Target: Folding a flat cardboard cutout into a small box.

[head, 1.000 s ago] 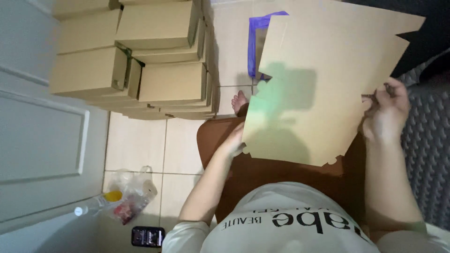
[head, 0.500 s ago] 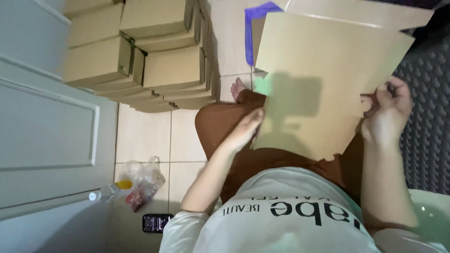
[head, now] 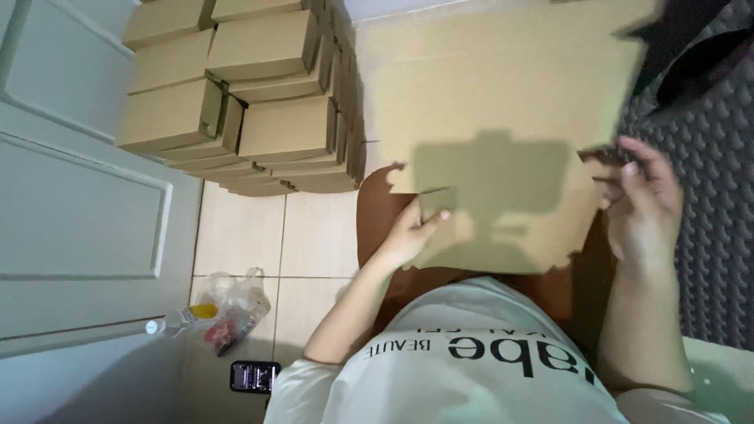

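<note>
Both hands hold one flat cardboard sheet (head: 503, 118): left hand (head: 408, 235) pinches its lower edge, thumb on top; right hand (head: 644, 204) has its grip closed on the right edge. Sheet: plain brown, unfolded, notched and tabbed along its edges, shadow across its face, raised over the lap. Nearby: stacked cardboard boxes (head: 243, 94) on tiled floor (head: 259, 235), plastic bag (head: 232, 306), phone (head: 253, 375), grey door (head: 78, 228).
</note>
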